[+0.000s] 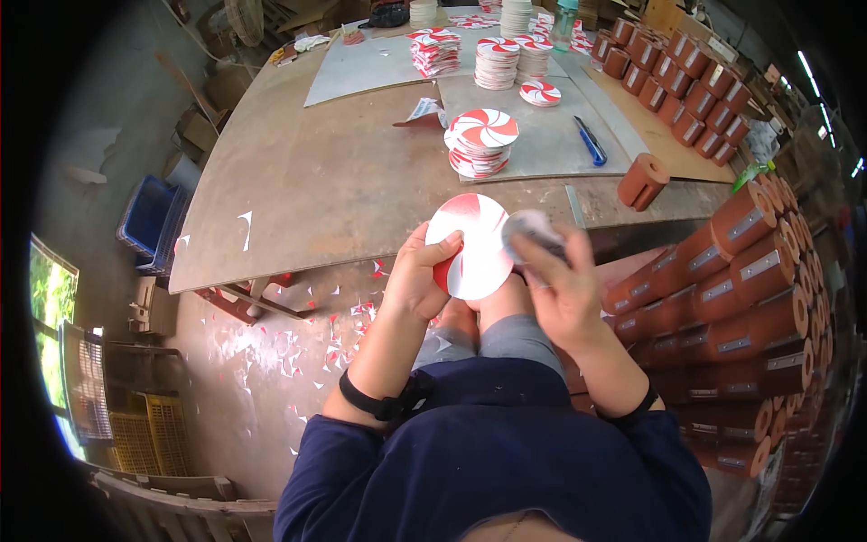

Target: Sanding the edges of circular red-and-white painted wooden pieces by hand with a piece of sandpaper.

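My left hand [415, 275] grips a round red-and-white swirl disc [485, 253] by its left edge, thumb on the face. It is held above my lap, just off the table's front edge. Against the disc's right side, my right hand [569, 294] has its fingers closed around a greyish rounded thing [526, 228], smeared by motion, whose kind I cannot make out. Beyond the hands, a stack of similar swirl discs [481, 135] stands on the table. A blue utility knife [591, 142] lies to the right of that stack.
More disc stacks [497, 61] stand farther back on the worn table [271, 172]. Brown cylinders with metal strips [759, 266] are piled at my right; one brown cylinder [643, 183] stands at the table's right edge. Paper scraps [280, 357] litter the floor. Blue crates [152, 221] stand left.
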Tool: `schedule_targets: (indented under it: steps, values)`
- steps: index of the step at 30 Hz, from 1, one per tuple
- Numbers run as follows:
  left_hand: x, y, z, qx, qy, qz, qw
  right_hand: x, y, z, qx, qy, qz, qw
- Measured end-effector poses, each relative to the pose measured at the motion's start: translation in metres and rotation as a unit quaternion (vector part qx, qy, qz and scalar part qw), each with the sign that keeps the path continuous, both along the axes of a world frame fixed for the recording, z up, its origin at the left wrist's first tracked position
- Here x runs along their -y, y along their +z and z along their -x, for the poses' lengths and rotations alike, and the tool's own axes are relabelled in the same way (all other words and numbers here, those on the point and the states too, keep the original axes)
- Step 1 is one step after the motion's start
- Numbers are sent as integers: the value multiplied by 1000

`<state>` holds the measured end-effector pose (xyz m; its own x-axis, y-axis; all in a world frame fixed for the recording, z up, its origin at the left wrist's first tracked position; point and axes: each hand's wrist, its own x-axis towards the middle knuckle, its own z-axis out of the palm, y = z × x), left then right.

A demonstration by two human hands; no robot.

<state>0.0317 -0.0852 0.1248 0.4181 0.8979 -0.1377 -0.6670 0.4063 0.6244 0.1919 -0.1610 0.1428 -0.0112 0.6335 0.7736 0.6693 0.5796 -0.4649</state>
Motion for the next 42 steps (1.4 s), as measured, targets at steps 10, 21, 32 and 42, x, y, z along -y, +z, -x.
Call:
schedule_targets:
  steps: [10,21,32,42]
  values:
    - [-2,9,6,-16,-1,8,1000,5,-8,-5,-67,-20,38,997]
    - [-16,-15,16,33,4,23,999,19,-61,4,12,-61,58,996]
    - [-26,-13,7,45,-50,51,996,19,-70,3,-46,-43,101,993]
    - [-25,-27,-4,30,-103,-61,992,6,-38,9,-211,10,24,977]
